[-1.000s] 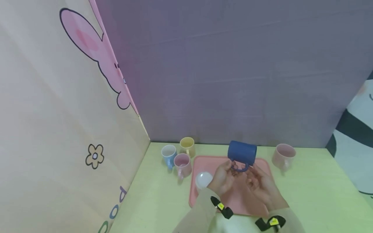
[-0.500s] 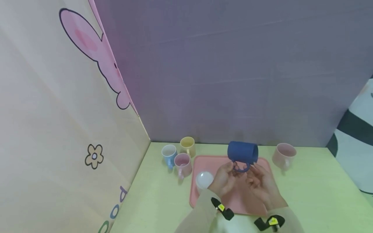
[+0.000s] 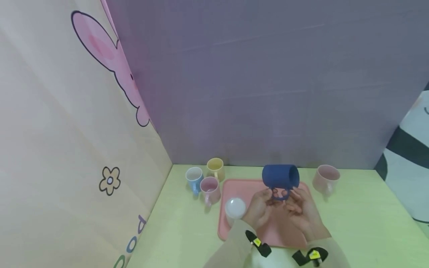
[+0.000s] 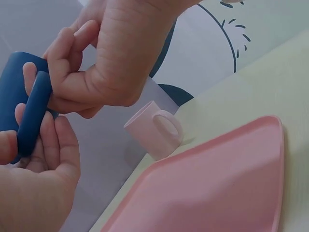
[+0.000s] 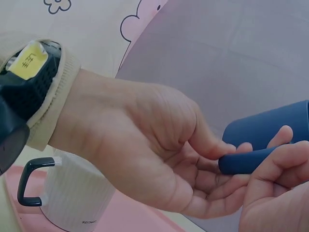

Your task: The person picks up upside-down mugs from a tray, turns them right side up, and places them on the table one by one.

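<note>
A dark blue mug [image 3: 279, 176] lies sideways in the air over the pink tray [image 3: 236, 188], its handle [image 4: 35, 113] facing down toward the person. My left hand [image 3: 258, 209] grips the left end of the handle, with the thumb on it and fingers reaching through the loop. On the other side, my right hand [image 3: 304, 214] pinches near the handle's right end, its remaining fingers curled. Beneath the left wrist, a white ribbed mug [image 5: 77, 193] with a black handle stands on the tray.
Left of the tray, a light blue mug [image 3: 194, 178], a yellow mug [image 3: 215, 170] and a pink mug [image 3: 210, 190] stand close together. Another pink mug [image 3: 326, 181] is at the back right. A grey backdrop [image 3: 268, 93] rises behind the table.
The dark blue mug has shifted slightly right and turned, so more of its right end shows. Both hands keep hold of it; the left hand has moved a little right.
</note>
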Available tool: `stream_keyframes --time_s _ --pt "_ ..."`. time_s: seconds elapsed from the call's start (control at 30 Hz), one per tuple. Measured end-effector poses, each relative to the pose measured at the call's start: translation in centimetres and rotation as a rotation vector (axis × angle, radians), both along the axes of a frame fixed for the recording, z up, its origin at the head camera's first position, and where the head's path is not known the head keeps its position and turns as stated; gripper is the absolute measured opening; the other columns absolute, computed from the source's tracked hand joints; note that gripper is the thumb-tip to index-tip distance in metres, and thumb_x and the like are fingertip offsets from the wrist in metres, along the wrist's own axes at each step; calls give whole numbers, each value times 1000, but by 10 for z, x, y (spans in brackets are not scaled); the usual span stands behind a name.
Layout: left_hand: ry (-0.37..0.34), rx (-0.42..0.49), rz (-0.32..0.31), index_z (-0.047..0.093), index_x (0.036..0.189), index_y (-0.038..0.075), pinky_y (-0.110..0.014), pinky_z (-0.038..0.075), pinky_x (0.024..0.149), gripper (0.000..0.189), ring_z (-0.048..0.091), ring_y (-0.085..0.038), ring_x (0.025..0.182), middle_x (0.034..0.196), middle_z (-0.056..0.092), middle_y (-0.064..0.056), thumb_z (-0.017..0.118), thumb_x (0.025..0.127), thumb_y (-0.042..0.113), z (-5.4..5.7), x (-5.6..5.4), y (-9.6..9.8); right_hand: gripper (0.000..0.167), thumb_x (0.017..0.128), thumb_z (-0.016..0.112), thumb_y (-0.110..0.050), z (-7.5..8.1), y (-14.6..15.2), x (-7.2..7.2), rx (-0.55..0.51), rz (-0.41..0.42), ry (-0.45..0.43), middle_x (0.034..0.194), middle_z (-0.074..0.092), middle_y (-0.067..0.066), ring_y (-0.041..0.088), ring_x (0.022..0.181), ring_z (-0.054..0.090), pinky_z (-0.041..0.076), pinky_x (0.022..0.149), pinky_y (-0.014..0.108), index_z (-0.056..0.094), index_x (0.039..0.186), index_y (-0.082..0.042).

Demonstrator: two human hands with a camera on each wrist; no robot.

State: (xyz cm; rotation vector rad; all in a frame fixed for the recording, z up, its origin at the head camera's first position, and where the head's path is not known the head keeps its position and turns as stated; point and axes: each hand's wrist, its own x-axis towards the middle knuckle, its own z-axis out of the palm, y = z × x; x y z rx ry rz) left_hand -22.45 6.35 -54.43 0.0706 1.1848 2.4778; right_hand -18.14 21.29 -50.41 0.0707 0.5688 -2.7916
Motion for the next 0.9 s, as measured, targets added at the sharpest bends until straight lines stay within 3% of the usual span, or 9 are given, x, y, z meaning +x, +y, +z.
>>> stream_keyframes --time_s 0.27,0.47,0.57,0.73,0.9 --pt "3 -43 -4 69 106 -2 -30 57 81 25 65 -13 83 91 70 -1 50 105 14 -2 2 3 38 112 34 -21 5 -3 2 -32 -8 -5 82 69 3 6 55 22 26 52 16 62 89 -11" --pt "22 -66 -35 70 114 -5 -32 59 84 30 72 -13 86 102 78 -7 51 104 15 -2 6 3 36 112 33 -17 8 -7 4 58 -71 26 77 69 1 7 54 20 22 51 15 59 88 -14" --pt "38 -100 -53 70 117 -6 -28 58 80 30 70 -10 83 106 78 -8 52 104 14 -2 7 2 40 112 33 -18 9 -8 6 105 -84 24 72 67 -1 7 53 18 21 51 15 61 84 -12" --pt "63 -219 -71 71 119 -3 -22 54 74 29 66 -8 79 110 78 -8 56 102 14 0 7 -1 42 112 36 -19 11 -9 7 153 -88 6 72 69 -2 6 50 22 20 53 15 64 82 -9" --pt "42 -352 -43 74 111 0 -24 54 70 25 63 -10 74 95 77 -3 60 100 17 2 8 -2 31 111 38 -16 12 -9 9 188 -127 3 77 71 0 5 50 26 21 53 15 62 91 -14"
